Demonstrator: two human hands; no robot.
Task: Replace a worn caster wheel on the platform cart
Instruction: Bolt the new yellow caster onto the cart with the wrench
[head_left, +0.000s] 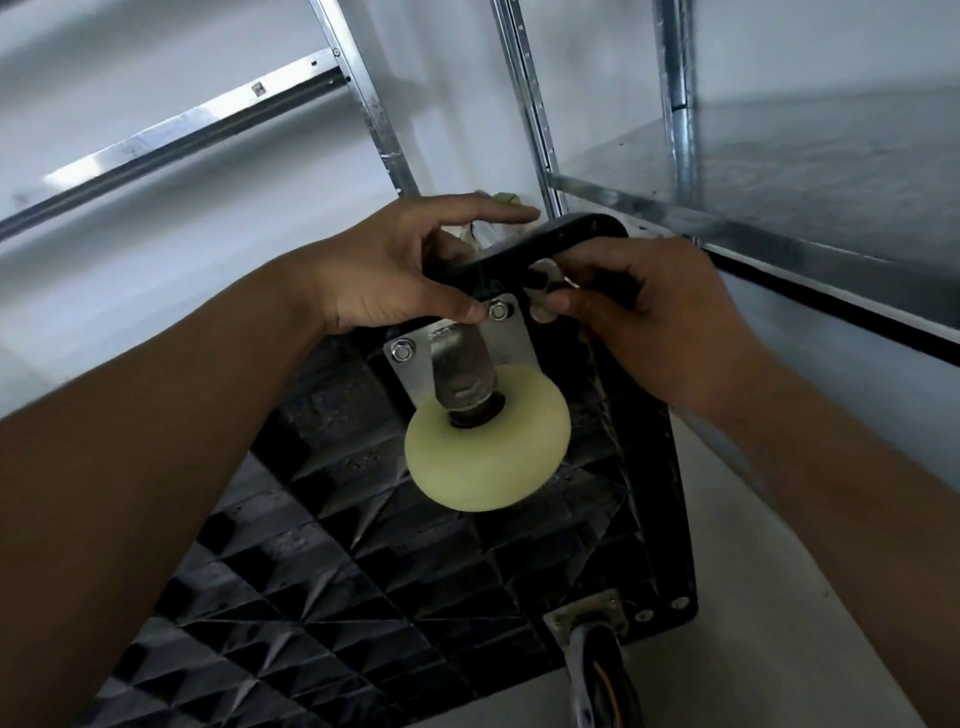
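Note:
The black platform cart (363, 561) stands tipped up, its ribbed underside facing me. A cream caster wheel (485, 454) hangs from a silver mounting plate (511, 338) near the cart's top corner, with bolt heads showing on the plate. My left hand (395, 270) grips the cart's top edge, thumb pressing beside the upper bolt (497, 310). My right hand (649, 312) pinches a small silvery part (543, 280) at the plate's right edge; I cannot make out what it is. A second, dark caster (597, 670) sits at the cart's lower corner.
Metal shelving uprights (524, 104) and a steel shelf (779, 171) stand close behind and to the right of the cart. A white wall lies on the left and a pale floor (779, 623) at lower right.

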